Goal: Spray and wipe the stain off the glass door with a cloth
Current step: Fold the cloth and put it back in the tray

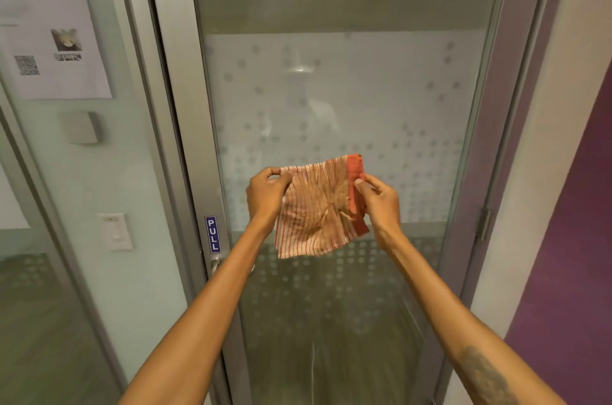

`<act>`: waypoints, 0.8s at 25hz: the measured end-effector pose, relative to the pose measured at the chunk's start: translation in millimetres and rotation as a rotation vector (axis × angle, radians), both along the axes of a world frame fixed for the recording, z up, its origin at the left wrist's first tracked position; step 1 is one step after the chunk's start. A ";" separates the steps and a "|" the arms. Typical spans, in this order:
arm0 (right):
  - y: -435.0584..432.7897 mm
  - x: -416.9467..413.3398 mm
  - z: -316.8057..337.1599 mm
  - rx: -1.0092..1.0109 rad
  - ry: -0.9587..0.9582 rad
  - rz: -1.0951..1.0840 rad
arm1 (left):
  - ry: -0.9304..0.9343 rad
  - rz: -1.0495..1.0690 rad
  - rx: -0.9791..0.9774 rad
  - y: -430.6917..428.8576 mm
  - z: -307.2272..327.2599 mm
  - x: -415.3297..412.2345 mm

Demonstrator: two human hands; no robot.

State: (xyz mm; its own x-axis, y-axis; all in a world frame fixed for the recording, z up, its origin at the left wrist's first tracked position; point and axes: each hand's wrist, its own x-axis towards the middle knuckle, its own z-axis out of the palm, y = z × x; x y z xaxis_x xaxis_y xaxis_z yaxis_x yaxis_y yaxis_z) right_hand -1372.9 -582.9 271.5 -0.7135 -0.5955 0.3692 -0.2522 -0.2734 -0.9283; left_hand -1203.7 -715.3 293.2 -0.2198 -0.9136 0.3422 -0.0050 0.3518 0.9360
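Note:
A red-and-white striped cloth (318, 209) with a solid red edge hangs spread in front of the glass door (347, 90). My left hand (266, 192) pinches its upper left corner. My right hand (377, 197) pinches the red edge at the upper right. The cloth looks creased at its middle. The door has a frosted band with a dot pattern across its middle; I cannot make out a stain on it. No spray bottle is in view.
The door's metal frame (195, 146) carries a blue PULL label (212, 234) above a handle (216, 264). A glass side panel at left holds a paper notice (53, 24); a wall switch (116, 231) shows behind it. A purple wall (569, 255) stands at right.

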 end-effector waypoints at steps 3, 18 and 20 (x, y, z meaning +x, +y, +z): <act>24.4 40.6 -12.8 0.094 0.349 0.026 | -0.042 -0.075 -0.051 49.1 0.2 -19.6; 137.0 65.6 -7.5 0.443 0.676 -0.003 | -0.132 -0.162 -0.032 155.8 -20.6 -7.1; 142.8 55.0 4.3 0.399 0.662 -0.050 | -0.125 -0.250 -0.039 160.9 -18.1 -3.4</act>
